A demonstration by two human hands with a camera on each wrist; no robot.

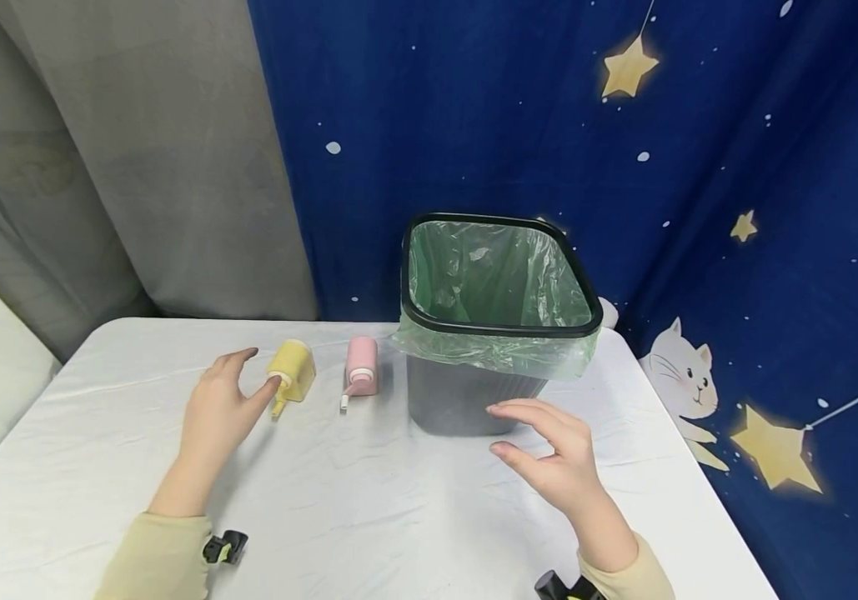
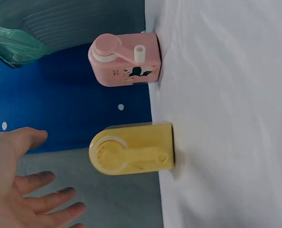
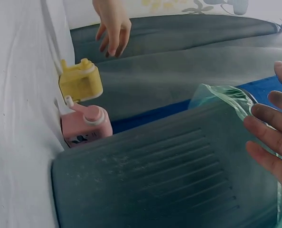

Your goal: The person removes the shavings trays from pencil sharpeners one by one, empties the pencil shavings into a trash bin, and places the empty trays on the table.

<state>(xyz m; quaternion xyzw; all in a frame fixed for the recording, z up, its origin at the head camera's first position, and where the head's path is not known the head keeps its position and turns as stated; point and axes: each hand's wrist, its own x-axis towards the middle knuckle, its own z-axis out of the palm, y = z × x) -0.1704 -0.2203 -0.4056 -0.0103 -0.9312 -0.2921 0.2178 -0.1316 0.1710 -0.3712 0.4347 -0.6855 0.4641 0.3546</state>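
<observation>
A yellow bottle with a long spout [image 1: 295, 364] stands on the white table, beside a smaller-looking pink bottle with a white-tipped spout [image 1: 362, 360]. My left hand [image 1: 220, 406] hovers just left of the yellow bottle, its fingers spread and holding nothing. In the left wrist view a gap separates the fingers from the yellow bottle [image 2: 131, 149]. My right hand [image 1: 558, 454] is in the air in front of a grey bin [image 1: 459, 396], thumb apart from the fingers, holding nothing. The right wrist view shows its fingers spread near the bin's side [image 3: 155, 175].
The bin has a black rim [image 1: 504, 331] and a green translucent bag [image 1: 549, 354] folded over it. It stands at the table's back right. A white cloth covers the table [image 1: 368, 508]. Behind hang a grey curtain [image 1: 173, 150] and a blue starry curtain [image 1: 459, 108].
</observation>
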